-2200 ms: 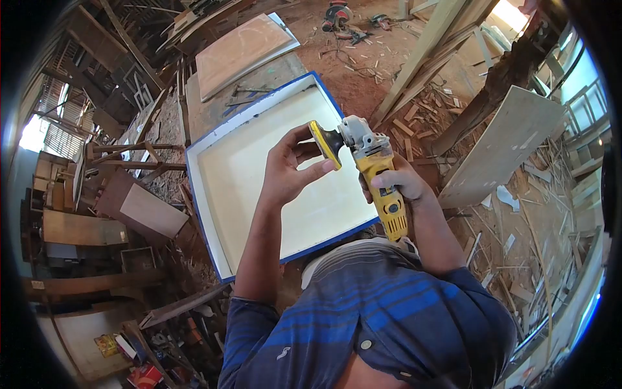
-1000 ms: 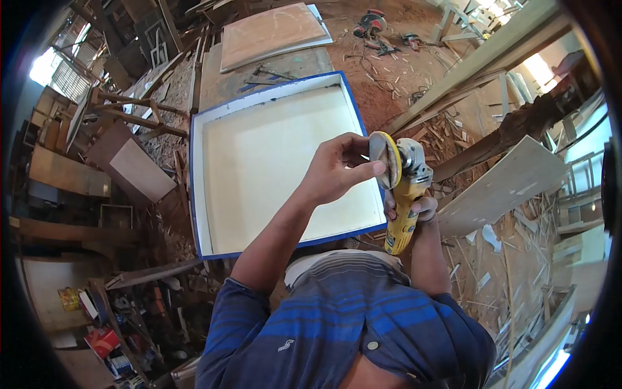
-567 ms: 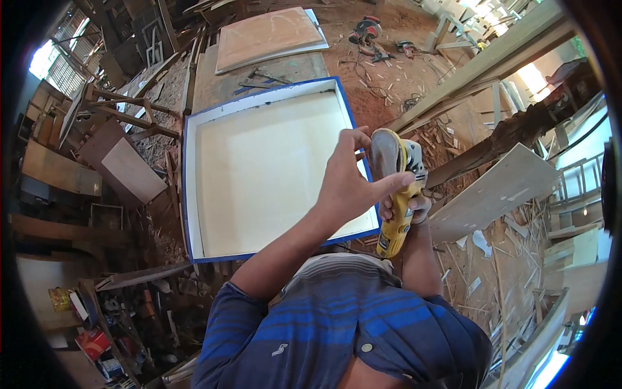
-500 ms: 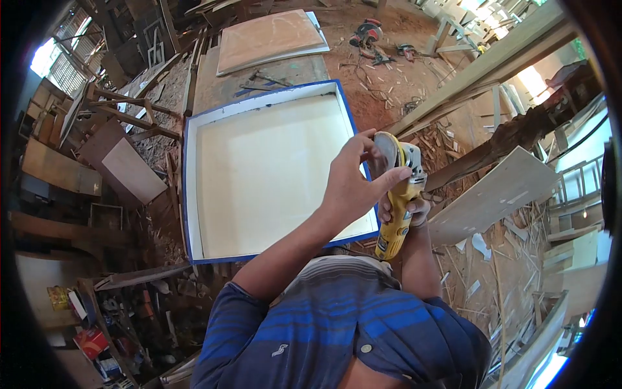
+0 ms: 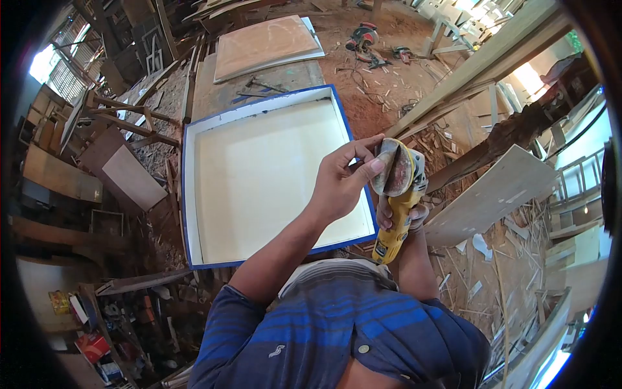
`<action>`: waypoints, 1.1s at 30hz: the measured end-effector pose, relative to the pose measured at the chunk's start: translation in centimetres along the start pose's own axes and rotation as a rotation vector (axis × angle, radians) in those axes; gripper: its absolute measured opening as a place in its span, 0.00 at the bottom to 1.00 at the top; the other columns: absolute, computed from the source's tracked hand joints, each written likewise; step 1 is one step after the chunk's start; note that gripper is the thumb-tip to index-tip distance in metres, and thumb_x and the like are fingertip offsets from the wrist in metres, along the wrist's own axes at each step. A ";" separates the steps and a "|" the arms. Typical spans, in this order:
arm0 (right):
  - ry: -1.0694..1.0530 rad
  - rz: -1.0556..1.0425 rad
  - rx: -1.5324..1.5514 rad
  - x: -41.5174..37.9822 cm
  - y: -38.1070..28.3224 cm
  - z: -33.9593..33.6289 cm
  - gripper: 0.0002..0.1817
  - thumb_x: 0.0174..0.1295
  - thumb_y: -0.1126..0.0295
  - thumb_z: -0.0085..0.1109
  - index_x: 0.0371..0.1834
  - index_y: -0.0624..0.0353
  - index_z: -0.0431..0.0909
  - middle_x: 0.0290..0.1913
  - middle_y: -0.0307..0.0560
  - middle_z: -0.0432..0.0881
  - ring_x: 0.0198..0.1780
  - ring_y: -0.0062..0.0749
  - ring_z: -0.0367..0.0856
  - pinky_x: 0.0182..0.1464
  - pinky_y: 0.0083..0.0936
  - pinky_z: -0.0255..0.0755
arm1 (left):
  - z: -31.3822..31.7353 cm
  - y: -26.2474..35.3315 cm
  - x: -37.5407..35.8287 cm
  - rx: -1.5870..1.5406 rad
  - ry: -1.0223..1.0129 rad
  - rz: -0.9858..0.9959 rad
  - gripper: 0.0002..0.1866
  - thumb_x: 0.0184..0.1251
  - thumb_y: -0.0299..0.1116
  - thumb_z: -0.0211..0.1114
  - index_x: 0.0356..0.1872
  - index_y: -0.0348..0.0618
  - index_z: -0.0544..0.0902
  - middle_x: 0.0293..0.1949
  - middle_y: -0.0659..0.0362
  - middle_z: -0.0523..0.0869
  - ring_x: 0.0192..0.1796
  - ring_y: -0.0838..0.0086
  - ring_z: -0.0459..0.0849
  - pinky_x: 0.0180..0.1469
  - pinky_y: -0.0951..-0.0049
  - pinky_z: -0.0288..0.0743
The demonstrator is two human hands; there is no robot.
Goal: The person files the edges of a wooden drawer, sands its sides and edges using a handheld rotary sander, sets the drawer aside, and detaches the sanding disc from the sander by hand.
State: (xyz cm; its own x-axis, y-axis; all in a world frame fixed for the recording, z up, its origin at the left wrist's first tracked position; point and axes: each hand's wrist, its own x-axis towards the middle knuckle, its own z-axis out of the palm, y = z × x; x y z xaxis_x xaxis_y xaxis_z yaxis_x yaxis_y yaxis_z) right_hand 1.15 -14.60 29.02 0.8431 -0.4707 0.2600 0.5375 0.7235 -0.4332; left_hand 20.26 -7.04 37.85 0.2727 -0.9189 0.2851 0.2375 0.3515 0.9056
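My left hand point(image 5: 346, 178) pinches the edge of a worn sanding disc point(image 5: 387, 163) between thumb and fingers. The disc is bent away from the round pad point(image 5: 403, 174) of a yellow angle grinder point(image 5: 400, 223), and the pad's rough reddish face shows between them. My right hand point(image 5: 418, 215) is wrapped around the grinder's body from the far side, its fingers partly hidden. The grinder stands roughly upright, head end away from me. To its left lies a large shallow tray-like box point(image 5: 188, 194) with a pale inside and blue edges.
Behind the box, flat boards point(image 5: 265, 48) and a hammer point(image 5: 267, 85) lie on the bench. A red power tool point(image 5: 363, 37) sits on the dirt floor. A wooden beam point(image 5: 479, 68) and a leaning panel point(image 5: 495, 194) stand at the right. Cluttered shelves point(image 5: 116, 324) are at lower left.
My left hand has drawn back slightly leftward with the disc's edge, folding the disc off the pad. The grinder's pad has turned more toward me. My right hand keeps its hold.
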 end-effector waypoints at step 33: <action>0.297 -0.269 -0.589 -5.1 -5.9 -4.9 0.53 0.35 0.69 0.83 0.74 0.62 0.73 0.61 0.47 0.85 0.56 0.41 0.87 0.57 0.37 0.83 | 4.3 -1.5 5.4 -0.202 -0.006 -0.312 0.21 0.90 0.46 0.58 0.52 0.35 0.88 0.42 0.62 0.90 0.44 0.81 0.85 0.48 0.76 0.80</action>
State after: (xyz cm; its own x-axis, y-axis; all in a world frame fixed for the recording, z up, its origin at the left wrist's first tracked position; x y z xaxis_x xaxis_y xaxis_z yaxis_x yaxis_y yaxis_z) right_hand -6.37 -18.93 26.03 0.5972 -0.7730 0.2138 0.5581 0.2091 -0.8030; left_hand 17.41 -13.27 39.36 0.1526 -0.9883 0.0071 0.4876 0.0816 0.8693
